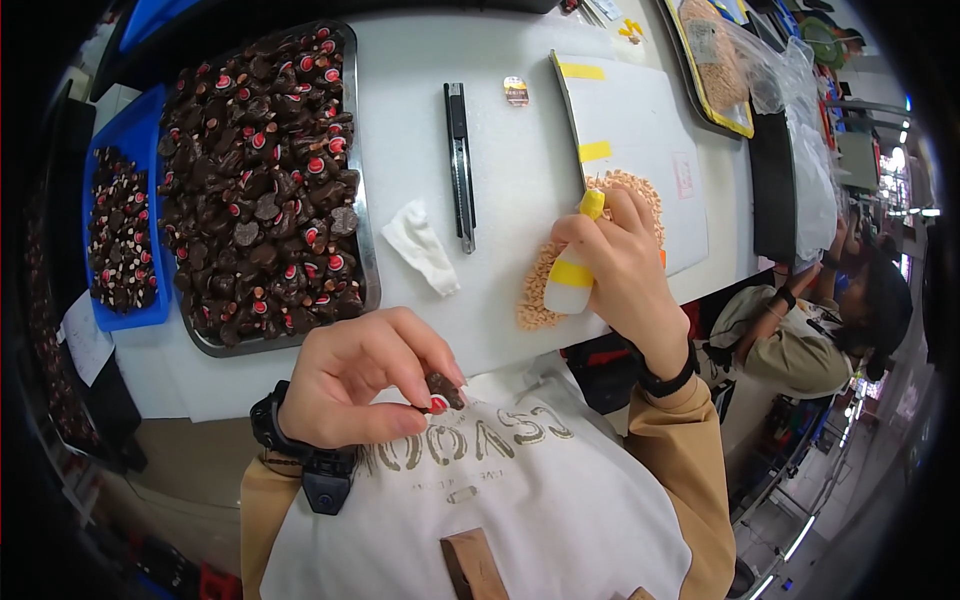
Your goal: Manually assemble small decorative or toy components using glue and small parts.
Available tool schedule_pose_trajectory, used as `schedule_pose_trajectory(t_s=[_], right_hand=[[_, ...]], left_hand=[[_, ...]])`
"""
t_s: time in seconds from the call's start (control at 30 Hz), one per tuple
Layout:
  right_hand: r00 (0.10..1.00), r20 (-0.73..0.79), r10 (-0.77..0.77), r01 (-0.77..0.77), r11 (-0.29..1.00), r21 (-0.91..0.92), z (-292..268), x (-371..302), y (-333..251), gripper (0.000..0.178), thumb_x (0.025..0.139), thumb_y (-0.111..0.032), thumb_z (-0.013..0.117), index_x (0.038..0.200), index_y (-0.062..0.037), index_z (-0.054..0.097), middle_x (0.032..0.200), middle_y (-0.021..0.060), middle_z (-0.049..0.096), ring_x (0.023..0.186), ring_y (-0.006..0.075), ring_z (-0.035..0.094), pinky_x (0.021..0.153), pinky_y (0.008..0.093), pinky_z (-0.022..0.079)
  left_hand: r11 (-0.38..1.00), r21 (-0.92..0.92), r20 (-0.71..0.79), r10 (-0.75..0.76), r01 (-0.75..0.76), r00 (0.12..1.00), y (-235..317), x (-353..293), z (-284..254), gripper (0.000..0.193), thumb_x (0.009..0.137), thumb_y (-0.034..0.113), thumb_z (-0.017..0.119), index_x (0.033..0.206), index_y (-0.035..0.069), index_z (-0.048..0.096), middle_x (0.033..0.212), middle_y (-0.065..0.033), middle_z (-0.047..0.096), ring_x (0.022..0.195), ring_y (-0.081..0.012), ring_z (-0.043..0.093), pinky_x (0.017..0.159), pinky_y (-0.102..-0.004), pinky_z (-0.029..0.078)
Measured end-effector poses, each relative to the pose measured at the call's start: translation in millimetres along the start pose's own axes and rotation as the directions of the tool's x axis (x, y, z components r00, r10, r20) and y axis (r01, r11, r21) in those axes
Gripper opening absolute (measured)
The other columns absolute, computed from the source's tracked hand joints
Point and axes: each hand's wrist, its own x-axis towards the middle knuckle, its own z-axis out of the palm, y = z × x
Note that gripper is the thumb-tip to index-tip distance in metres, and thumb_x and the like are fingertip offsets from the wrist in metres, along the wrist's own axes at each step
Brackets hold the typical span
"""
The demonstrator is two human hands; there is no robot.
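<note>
We see a white table bearing everything, probably laid out so all of it is within reach. On the left stands the metal tray, its rim likely there to keep the heaped dark pieces from scattering. On the right lies a pale board with yellow tape on its left edge, and at the far left a blue tray seems to hold another batch apart. The tan bits spread at the board's near left corner, handy to the right hand, which is clamped around a bottle just above them. The cutter and the cloth sit between the two sides, leaving each side free, we judge.

The bottle looks white with a yellow band and yellow nozzle, the nozzle toward the far side. Smallest is the single dark piece, near us, in front of the table; the left hand pinches it between thumb and fingers, presumably to leave most of it exposed. It looks brown and lumpy, with a red spot ringed in white.
</note>
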Motion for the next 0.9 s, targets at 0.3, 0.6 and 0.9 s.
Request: schedule_pose_trajectory(t_s=[0.3, 0.6, 0.9], right_hand=[[0.999, -0.036, -0.008, 0.009, 1.000, 0.028, 5, 1, -1, 0.036, 0.057, 0.004, 0.067, 0.087, -0.0104, 0.054, 0.072, 0.0039, 0.056, 0.085, 0.0266, 0.050, 0.093, 0.0417, 0.036], [1.000, -0.006, -0.020, 0.020, 0.998, 0.054, 9, 2, -1, 0.036, 0.057, 0.007, 0.064, 0.087, -0.0097, 0.054, 0.072, 0.0047, 0.055, 0.085, 0.0277, 0.052, 0.096, 0.0429, 0.036], [0.975, -0.220, 0.011, 0.060, 0.947, 0.316, -8, -2, -35, 0.030, 0.056, 0.000, 0.068, 0.081, -0.0112, 0.055, 0.085, 0.0025, 0.063, 0.086, 0.0261, 0.056, 0.089, 0.0450, 0.039]], left_hand=[[0.999, 0.027, 0.008, -0.029, 0.029, 1.000, 1, 1, -1, 0.018, 0.073, -0.009, 0.065, 0.089, -0.002, 0.059, 0.106, -0.0177, 0.055, 0.095, -0.0205, 0.058, 0.085, -0.0329, 0.048], [0.998, 0.040, -0.018, -0.055, 0.056, 0.998, 2, 1, -1, 0.017, 0.074, -0.009, 0.065, 0.088, -0.002, 0.059, 0.105, -0.0172, 0.055, 0.095, -0.0201, 0.057, 0.085, -0.0327, 0.048], [0.998, 0.063, -0.079, -0.025, 0.030, 0.997, -1, 0, -3, 0.026, 0.072, -0.010, 0.066, 0.090, 0.000, 0.051, 0.105, -0.0171, 0.054, 0.094, -0.0182, 0.058, 0.084, -0.0318, 0.048]])
